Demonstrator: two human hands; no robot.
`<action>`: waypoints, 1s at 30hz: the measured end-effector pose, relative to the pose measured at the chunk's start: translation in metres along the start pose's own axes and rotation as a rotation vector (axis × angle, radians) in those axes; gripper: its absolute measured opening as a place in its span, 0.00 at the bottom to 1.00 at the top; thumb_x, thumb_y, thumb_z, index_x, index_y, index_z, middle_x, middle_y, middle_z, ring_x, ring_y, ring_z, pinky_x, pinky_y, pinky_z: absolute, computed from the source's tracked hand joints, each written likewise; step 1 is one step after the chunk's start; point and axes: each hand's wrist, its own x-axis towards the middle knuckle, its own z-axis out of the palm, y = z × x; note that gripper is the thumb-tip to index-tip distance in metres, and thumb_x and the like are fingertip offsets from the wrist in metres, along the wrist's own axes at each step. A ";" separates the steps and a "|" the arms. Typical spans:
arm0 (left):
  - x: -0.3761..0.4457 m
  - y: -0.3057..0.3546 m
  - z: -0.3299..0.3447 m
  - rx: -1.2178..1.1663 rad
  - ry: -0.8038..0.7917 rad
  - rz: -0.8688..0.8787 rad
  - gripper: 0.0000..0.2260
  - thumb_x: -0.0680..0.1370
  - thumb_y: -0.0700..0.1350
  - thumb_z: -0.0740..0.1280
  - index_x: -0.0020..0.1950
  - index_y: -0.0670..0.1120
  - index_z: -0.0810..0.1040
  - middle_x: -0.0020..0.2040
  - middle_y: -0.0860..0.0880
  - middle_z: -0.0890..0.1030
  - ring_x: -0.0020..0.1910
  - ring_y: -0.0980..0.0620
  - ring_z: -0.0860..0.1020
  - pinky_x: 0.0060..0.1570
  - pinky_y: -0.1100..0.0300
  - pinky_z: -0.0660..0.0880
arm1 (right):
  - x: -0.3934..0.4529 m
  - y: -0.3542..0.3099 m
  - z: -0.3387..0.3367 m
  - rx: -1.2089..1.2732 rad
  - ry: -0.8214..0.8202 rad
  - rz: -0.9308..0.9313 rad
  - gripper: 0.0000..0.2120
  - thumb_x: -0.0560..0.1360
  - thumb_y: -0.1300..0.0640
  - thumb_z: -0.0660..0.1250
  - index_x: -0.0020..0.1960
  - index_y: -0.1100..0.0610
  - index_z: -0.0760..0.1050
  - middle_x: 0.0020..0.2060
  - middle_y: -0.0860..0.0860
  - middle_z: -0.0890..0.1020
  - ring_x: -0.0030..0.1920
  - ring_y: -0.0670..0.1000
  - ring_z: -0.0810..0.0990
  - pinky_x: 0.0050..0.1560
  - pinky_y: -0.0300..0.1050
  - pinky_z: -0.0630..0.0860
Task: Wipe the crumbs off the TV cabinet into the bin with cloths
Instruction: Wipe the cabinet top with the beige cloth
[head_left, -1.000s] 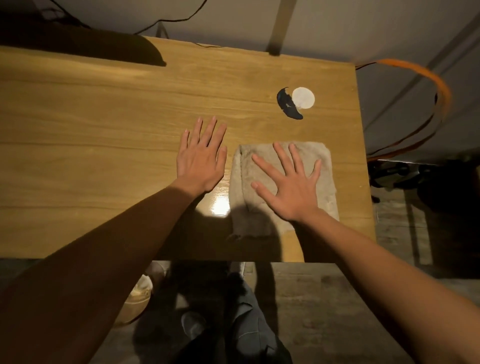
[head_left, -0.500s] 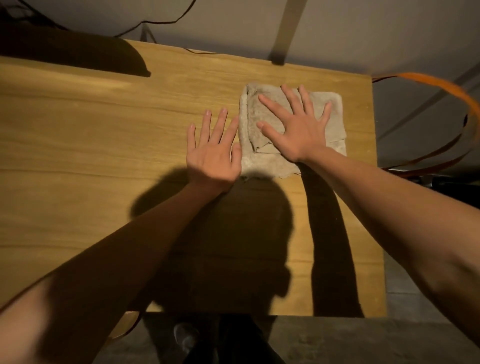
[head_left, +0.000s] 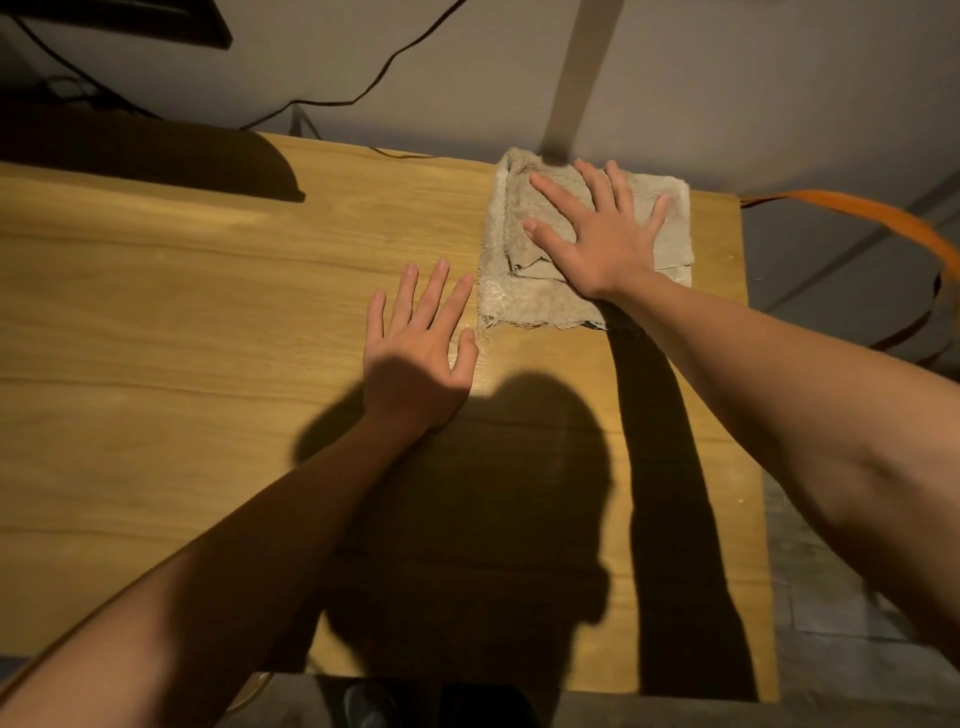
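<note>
pressing cloth (head_left: 524, 291) under right grip (head_left: 602, 239)

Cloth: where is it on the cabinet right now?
Head view: the cloth lies at the cabinet's far right corner, flat under the right hand, just right of the left hand.

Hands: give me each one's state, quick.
Left hand: open, flat on the cabinet top.
Right hand: open, fingers spread, pressing the cloth.
</note>
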 end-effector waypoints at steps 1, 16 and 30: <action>0.000 -0.001 0.000 0.006 -0.006 0.011 0.25 0.82 0.54 0.57 0.80 0.54 0.64 0.81 0.50 0.62 0.81 0.46 0.57 0.77 0.40 0.56 | -0.001 0.002 -0.001 0.002 0.004 -0.016 0.30 0.75 0.20 0.43 0.75 0.23 0.53 0.83 0.44 0.54 0.83 0.53 0.44 0.71 0.80 0.36; 0.000 0.000 0.001 0.013 -0.113 -0.018 0.26 0.83 0.58 0.48 0.82 0.57 0.54 0.84 0.51 0.53 0.83 0.46 0.49 0.79 0.40 0.49 | -0.065 0.080 -0.019 0.049 0.041 0.320 0.31 0.74 0.20 0.43 0.76 0.24 0.50 0.84 0.43 0.49 0.83 0.52 0.40 0.72 0.81 0.41; -0.058 0.022 -0.007 0.040 -0.139 0.049 0.24 0.83 0.62 0.49 0.81 0.65 0.53 0.84 0.49 0.53 0.83 0.41 0.49 0.78 0.39 0.47 | -0.206 0.047 0.006 0.024 0.052 0.323 0.30 0.76 0.22 0.43 0.77 0.25 0.48 0.84 0.43 0.46 0.83 0.52 0.40 0.73 0.78 0.44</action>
